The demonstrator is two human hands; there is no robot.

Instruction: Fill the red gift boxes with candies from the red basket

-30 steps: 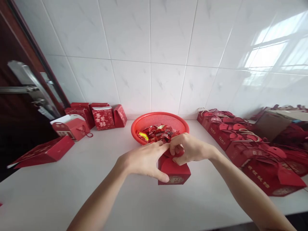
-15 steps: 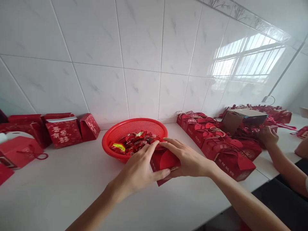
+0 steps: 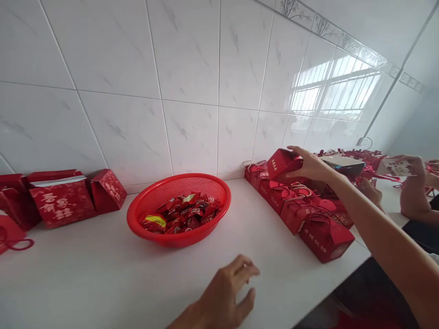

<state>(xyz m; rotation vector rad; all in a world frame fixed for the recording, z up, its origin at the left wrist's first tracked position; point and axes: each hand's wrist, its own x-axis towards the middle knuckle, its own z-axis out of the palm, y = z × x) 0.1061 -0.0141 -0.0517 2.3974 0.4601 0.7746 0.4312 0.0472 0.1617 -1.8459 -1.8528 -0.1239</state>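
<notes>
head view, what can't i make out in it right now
All in the head view:
- Held box: part of its right side, covered by the right hand.
- Basket: its bottom, under the sweets.
- Left box: the rest of it, cut off by the left edge.
- Pale item in a co-worker's hand: its print, too small and blurred.

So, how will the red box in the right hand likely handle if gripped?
The red box looks like folded card with flat faces and crisp edges, so it probably keeps its shape but could dent if squeezed. The right hand holds it alone, so it may be fairly light; its contents are hidden. Flat sides make rolling unlikely.
</notes>
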